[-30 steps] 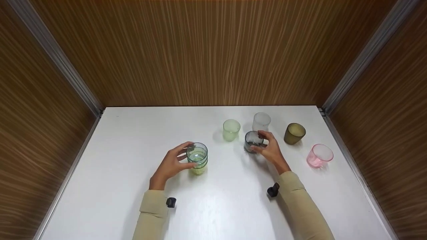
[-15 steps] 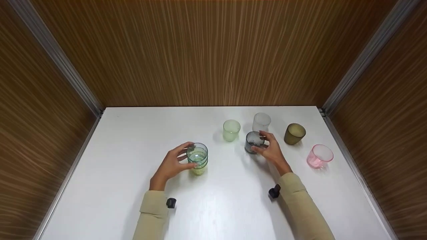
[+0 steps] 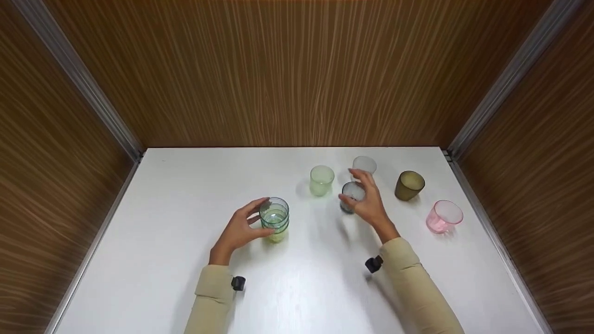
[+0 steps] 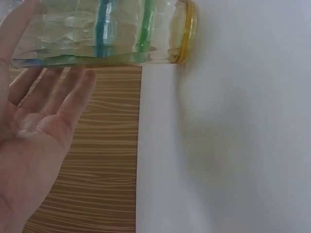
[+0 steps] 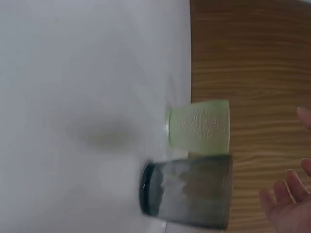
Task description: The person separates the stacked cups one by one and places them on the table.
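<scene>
With thumb and fingers on either side, my left hand holds the upper part of a stack of glass tumblers. Blue, green and yellow bands show along the stack in the left wrist view, its yellow base on the table. My right hand hovers over a smoky grey tumbler, thumb and fingers spread, nothing between them. In the right wrist view its fingertips stand apart from the grey tumbler's rim. Part of that tumbler is hidden behind the hand in the head view.
Behind the grey tumbler stand a pale green tumbler and a frosted clear tumbler. An olive tumbler and a pink tumbler are at the right. Wood-grain panels enclose the white table at the back and sides.
My right hand has let go of the grey tumbler and risen slightly up and left above it. The left hand and its stack have stayed in place.
</scene>
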A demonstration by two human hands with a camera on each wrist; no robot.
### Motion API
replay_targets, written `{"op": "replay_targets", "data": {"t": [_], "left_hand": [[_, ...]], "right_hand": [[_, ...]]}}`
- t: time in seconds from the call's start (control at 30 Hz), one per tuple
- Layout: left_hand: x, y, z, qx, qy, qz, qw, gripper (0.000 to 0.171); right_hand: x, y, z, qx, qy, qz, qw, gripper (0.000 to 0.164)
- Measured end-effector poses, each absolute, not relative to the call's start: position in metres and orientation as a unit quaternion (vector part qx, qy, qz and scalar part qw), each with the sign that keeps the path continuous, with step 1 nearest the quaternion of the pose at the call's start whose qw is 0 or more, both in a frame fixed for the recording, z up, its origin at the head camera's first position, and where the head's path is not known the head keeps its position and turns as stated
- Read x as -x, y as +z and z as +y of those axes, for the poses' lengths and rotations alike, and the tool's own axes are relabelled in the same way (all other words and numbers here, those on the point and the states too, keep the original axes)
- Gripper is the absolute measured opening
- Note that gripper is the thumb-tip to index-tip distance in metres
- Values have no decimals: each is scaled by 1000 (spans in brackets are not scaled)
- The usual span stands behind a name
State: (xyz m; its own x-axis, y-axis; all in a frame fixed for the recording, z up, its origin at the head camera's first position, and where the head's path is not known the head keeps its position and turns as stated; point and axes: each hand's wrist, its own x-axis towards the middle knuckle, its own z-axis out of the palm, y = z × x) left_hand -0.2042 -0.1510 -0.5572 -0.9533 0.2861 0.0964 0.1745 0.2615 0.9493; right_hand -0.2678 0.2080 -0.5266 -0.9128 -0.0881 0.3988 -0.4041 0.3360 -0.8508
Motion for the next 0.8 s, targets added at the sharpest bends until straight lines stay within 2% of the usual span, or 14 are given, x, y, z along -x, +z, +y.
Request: {"op": "replay_targets", "data": {"t": [0.33, 0.53, 0.8], "left_hand": [[206, -564, -151, -129, 589, 796, 62, 85], [207, -564, -150, -127, 590, 794, 72, 83], [208, -562, -152, -120, 593, 791, 87, 84]], "right_hand": [[258, -522, 155, -238, 584, -770, 99, 66], [251, -519, 131, -250, 595, -762, 55, 65], [233, -491, 116, -279, 591, -757, -3, 60]]}}
